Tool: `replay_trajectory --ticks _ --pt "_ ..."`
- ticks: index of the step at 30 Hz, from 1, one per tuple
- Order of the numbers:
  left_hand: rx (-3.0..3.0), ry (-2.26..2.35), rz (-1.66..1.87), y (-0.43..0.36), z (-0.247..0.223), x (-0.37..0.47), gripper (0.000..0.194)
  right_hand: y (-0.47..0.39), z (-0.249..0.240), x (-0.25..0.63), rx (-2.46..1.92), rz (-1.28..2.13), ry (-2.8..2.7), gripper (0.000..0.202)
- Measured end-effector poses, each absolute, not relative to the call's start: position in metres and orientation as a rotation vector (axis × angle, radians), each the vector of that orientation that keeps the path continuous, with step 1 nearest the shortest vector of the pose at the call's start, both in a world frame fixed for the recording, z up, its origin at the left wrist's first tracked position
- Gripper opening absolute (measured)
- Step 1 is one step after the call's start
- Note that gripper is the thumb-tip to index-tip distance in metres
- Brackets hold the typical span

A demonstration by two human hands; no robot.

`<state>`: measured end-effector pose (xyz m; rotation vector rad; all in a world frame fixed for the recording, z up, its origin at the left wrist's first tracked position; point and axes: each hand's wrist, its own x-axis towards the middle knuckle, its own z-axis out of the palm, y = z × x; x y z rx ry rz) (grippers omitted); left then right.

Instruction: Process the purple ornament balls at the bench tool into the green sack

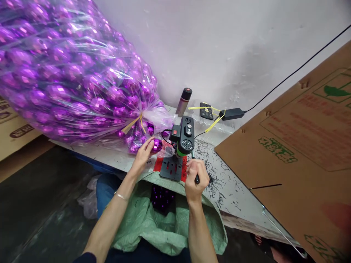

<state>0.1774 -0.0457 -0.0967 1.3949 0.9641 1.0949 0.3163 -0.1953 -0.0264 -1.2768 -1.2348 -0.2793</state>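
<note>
My left hand is closed on a shiny purple faceted ball, with fingers pinching its left side. The ball sits just left of a small black machine with round grilles, buttons and a green band, mounted on a slotted dark base plate. My right hand wraps round a black-handled lever in front of the machine's right side. Where the lever joins the machine is hidden. Below both hands lies an open green woven sack with dark purple balls inside.
A large clear bag of purple balls, tied with yellow string, fills the left. Behind the machine stand a dark cylinder, a small black remote and a power adapter. Black scraps litter the table; a cardboard box is at right.
</note>
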Motion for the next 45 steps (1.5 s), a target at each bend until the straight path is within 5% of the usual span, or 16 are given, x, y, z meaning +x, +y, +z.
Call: replay_trajectory --ticks 8,14,24,45 --pt "0.839 0.694 0.869 -0.125 -0.127 0.180 0.052 -0.196 -0.021 0.318 -1.287 -0.258 -1.246 0.031" --pt "1.147 0.893 0.996 -0.122 -0.138 0.201 0.066 -0.196 -0.014 0.319 -1.279 -0.225 -1.252 0.032" --pt "1.649 1.011 1.006 -0.115 -0.139 0.219 0.048 -0.194 0.002 0.321 -1.293 -0.210 -1.266 0.034" --pt "1.995 0.870 1.012 -0.107 -0.162 0.221 0.054 -0.200 -0.018 0.320 -1.325 -0.280 -1.300 0.028"
